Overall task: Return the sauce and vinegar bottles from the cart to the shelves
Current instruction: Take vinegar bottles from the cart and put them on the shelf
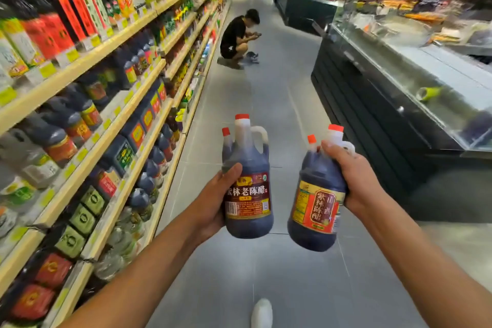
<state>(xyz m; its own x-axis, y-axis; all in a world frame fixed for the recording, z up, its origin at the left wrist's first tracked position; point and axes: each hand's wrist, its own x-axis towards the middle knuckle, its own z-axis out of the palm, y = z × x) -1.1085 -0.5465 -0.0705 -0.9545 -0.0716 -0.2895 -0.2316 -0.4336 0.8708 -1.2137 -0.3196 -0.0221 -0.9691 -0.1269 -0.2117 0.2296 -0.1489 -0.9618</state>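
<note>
I hold two dark vinegar jugs with red caps in front of me over the aisle floor. My left hand (213, 200) grips the left vinegar jug (249, 184) round its body; a small bottle is attached at its shoulder. My right hand (348, 176) grips the right vinegar jug (316, 210) by its neck and handle, tilted slightly left, also with a small bottle attached. The shelves (87, 61) of sauce and vinegar bottles run along my left side. No cart is in view.
A person (237, 40) crouches in the aisle ahead, close to the shelves. A long dark glass-topped freezer case (386, 104) lines the right side. My white shoe (262, 313) shows at the bottom. Grey tiled floor runs between them.
</note>
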